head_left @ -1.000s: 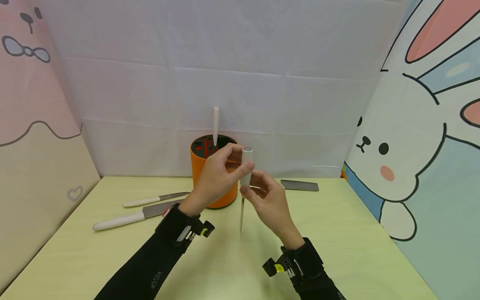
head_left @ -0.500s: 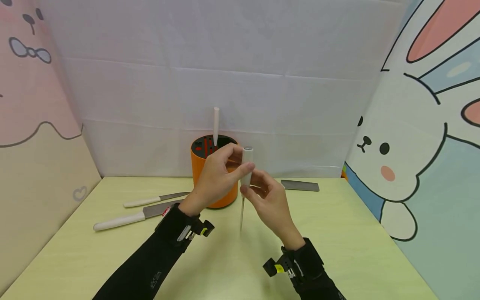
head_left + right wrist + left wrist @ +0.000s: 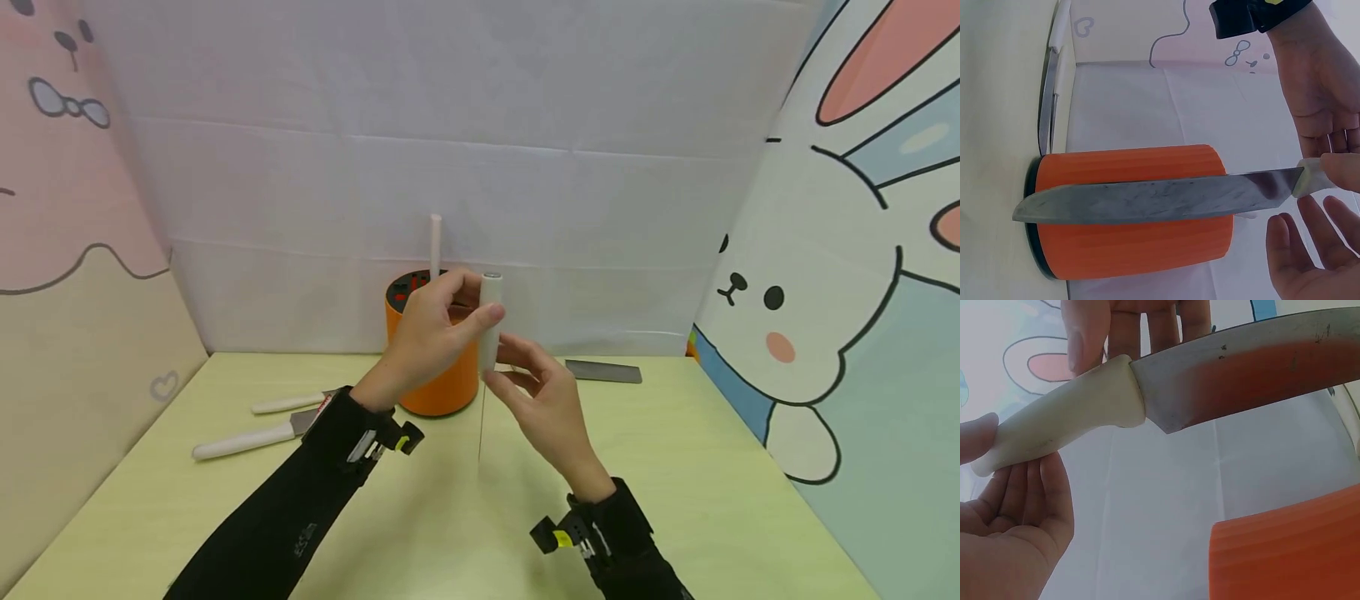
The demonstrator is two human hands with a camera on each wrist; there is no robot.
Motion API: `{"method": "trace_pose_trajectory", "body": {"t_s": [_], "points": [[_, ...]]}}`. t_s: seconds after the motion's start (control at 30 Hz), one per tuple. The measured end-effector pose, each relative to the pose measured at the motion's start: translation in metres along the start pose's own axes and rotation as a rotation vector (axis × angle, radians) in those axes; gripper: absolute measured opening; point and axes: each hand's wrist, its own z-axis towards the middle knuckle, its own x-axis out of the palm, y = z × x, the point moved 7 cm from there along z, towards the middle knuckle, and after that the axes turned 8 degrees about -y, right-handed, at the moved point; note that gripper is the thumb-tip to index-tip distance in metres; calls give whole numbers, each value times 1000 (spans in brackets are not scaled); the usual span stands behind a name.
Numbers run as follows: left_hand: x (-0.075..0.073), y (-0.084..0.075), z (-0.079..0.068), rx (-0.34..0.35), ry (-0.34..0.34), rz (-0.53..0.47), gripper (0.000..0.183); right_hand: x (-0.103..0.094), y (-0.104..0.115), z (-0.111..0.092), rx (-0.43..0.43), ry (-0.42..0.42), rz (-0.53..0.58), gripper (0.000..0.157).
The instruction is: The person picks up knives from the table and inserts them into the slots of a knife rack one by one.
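Observation:
A knife with a white handle (image 3: 491, 287) hangs upright in the head view, its thin blade (image 3: 481, 429) pointing down, edge-on. My left hand (image 3: 431, 329) grips the upper end of the handle between thumb and fingers. Lower down, near the blade, the thumb and fingertips of my right hand (image 3: 543, 400) pinch the handle lightly. In the left wrist view the broad blade (image 3: 1247, 369) shows side-on. Behind the left hand stands an orange knife block (image 3: 450, 387), partly hidden. Another white handle (image 3: 436, 242) sticks up from its slotted black top.
Two white-handled knives lie at left, the smaller knife (image 3: 288, 404) behind the larger knife (image 3: 247, 442); my left sleeve hides part of their blades. A grey blade (image 3: 603, 372) lies at the back right. White sheeting (image 3: 360, 192) rises behind the table (image 3: 675, 500).
The knife's handle has risen slightly, along with my left hand. The left forearm now covers more of the two knives on the left. My right hand has barely moved.

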Motion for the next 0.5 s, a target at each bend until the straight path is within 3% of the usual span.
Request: {"method": "trace_pose_trajectory", "body": {"t_s": [0.5], "points": [[-24,-23,37,16,5,91,23,-34,-14,-11,-59,-1,-140,46]]}}
